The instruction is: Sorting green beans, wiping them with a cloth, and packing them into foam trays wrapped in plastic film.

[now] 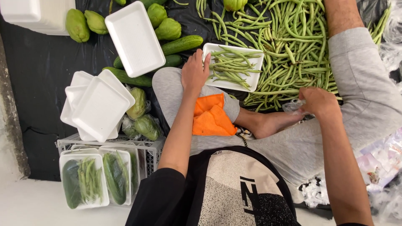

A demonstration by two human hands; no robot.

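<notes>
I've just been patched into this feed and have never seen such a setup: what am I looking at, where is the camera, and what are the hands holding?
There is no machine here: a seated person works with bare hands, and the single picture comes from a camera on their head, looking down. The left hand rests on the edge of a white foam tray that holds green beans. The right hand grips a piece of clear plastic film beside a big loose heap of green beans. An orange cloth lies on the lap. To the left lie empty foam trays, cucumbers and filled, wrapped trays on a white crate.

White tray [250,69] flat, holding green beans [229,67]
</notes>
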